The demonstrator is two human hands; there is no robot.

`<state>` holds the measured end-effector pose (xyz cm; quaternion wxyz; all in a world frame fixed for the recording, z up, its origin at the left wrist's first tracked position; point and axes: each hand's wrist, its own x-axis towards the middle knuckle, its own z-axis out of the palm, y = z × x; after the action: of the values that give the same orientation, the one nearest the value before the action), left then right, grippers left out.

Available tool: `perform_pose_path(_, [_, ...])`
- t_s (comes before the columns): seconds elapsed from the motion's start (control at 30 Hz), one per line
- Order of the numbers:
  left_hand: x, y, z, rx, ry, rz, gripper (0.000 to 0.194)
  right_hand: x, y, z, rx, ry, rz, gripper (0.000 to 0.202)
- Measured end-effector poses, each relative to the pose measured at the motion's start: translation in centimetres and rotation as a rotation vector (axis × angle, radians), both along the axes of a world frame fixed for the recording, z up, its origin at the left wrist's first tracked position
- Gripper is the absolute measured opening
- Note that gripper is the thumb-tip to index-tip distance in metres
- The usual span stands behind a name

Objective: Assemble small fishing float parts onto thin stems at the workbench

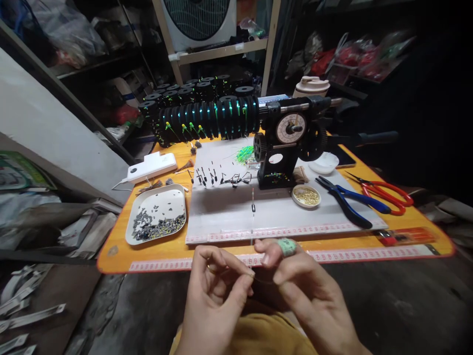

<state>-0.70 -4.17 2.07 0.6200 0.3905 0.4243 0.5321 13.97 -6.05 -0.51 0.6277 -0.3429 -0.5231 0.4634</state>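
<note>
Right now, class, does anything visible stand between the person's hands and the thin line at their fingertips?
Nothing visible does: the left hand pinches the thin line, which runs unobstructed to the right hand.

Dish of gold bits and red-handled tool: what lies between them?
The blue-handled pliers lie between the dish and the red-handled tool; the head view shows it.

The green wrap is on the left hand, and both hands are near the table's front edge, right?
Not quite: the head view shows the green wrap on the right hand, not the left hand. Both are near the front edge of the table.
</note>
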Motion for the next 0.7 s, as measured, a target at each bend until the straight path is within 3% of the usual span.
perform_pose_path(0.07, [0.0, -0.1, -0.2, 0.039, 0.021, 0.035, 0.035, 0.5, -0.4, 0.4, -0.049, 0.072, 0.100, 0.009])
perform_pose_path(0.13, [-0.1, -0.1, -0.4, 0.079, 0.039, 0.062, 0.034, 0.9, -0.6, 1.0, -0.080, -0.046, 0.127, 0.009])
perform_pose_path(0.27, [0.1, -0.4, -0.5, 0.122, 0.049, 0.093, 0.033, 0.7, -0.7, 2.3, -0.127, -0.335, 0.002, 0.009])
perform_pose_path(0.43, [0.4, -0.5, -0.3, 0.128, 0.008, 0.097, 0.034, -0.6, -0.8, 2.7, -0.245, -0.174, -0.080, 0.009])
perform_pose_path(0.7, [0.3, -0.2, -0.3, 0.134, -0.015, 0.106, 0.034, -1.1, -0.5, 2.3, -0.106, -0.066, -0.177, 0.021])
